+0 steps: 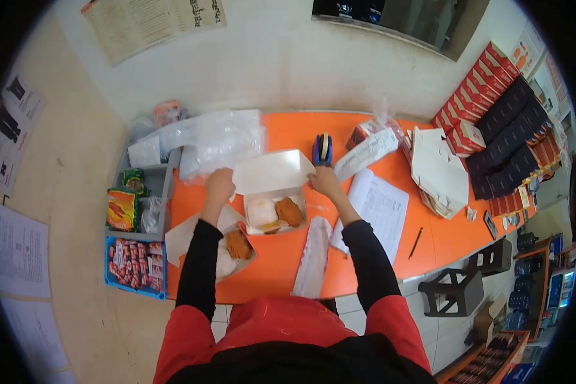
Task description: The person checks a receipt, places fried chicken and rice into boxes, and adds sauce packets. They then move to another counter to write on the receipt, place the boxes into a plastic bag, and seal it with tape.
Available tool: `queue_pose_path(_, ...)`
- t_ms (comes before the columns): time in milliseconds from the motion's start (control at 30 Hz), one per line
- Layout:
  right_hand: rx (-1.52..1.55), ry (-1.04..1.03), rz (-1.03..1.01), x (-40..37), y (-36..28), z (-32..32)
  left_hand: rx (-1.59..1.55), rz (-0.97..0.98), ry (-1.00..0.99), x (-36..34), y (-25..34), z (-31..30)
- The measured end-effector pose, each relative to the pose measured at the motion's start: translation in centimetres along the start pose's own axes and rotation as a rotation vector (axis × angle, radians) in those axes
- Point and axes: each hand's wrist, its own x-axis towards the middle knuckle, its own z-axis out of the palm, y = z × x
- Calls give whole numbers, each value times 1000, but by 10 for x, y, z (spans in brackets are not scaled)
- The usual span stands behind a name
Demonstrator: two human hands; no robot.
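Observation:
A white cardboard food box (pixel 272 192) stands open on the orange table (pixel 294 128), with a portion of rice and a piece of fried chicken (pixel 289 210) inside. My left hand (pixel 220 185) grips the left edge of the raised lid (pixel 272 169). My right hand (pixel 324 181) grips the lid's right edge. A second box (pixel 237 251) with fried chicken and rice lies nearer to me on the left.
A blue tape dispenser (pixel 323 149) stands just behind the box. Clear plastic bags (pixel 217 141), sauce-packet bins (pixel 134 262), papers (pixel 381 205), a pen (pixel 416 242), flat box blanks (pixel 438 169) and stacked red boxes (pixel 480 96) surround it. A long paper sleeve (pixel 313 256) lies by my right forearm.

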Motion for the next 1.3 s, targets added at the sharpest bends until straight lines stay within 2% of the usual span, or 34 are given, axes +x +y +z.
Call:
queue_pose_path(33,15,21,-40,-2,10,-4,-31,54,-9,-8,17,-12)
queue_pose_path(100,-82,98,-51,-23,7,-29,-94,113,115,-30,38,-2)
queue_pose_path(167,131,79,64,-47,6,-43,-43,118,28,-49,77,-13)
queue_pose_path(267,269,74,144,-80,14,-33,13,4,-185,-67,107,22)
queue_pose_path(367,284,141,203,-104,9,-21,-279,-45,-87,-86,115,54)
queue_pose_path(467,489,178,298,-118,-14,-30,-710,-146,6,-93,124,66)
queue_pose_path(567,452,61,58,-126,2,-32,-860,-341,-99,-96,134,36)
queue_pose_path(667,601,-274,-2,-136,8,-52,-1025,-12,-130,-109,120,67)
queue_pose_path(767,640,-420,-57,-145,1,-72,-733,240,-224,-127,118,45)
queue_pose_path(800,655,-454,-64,-146,-2,-76,-716,219,-217,-131,120,46)
queue_pose_path(900,564,-383,-24,-147,24,-53,-664,189,-189,-138,123,52)
queue_pose_path(967,481,-244,-136,-148,39,-38,-635,213,-169,-137,120,63)
queue_pose_path(1000,438,-175,-191,-149,46,-33,-637,167,-221,-138,119,68)
queue_pose_path(1067,316,-166,-211,-151,40,-38,-639,73,-328,-138,119,70)
queue_pose_path(1100,257,-163,-224,-151,36,-41,-648,79,-259,-140,122,71)
queue_pose_path(1167,-73,-78,-299,-147,21,-57,-647,75,-115,-144,128,63)
queue_pose_path(1200,-228,-38,-347,-144,8,-59,-582,137,-58,-152,128,54)
queue_pose_path(1233,-242,4,-352,-142,-9,-54,-513,194,0,-162,128,38)
queue_pose_path(1267,-112,10,-334,-138,-31,-44,-442,251,57,-171,125,25)
queue_pose_path(1300,15,12,-308,-136,-61,-27,-336,330,199,-193,112,16)
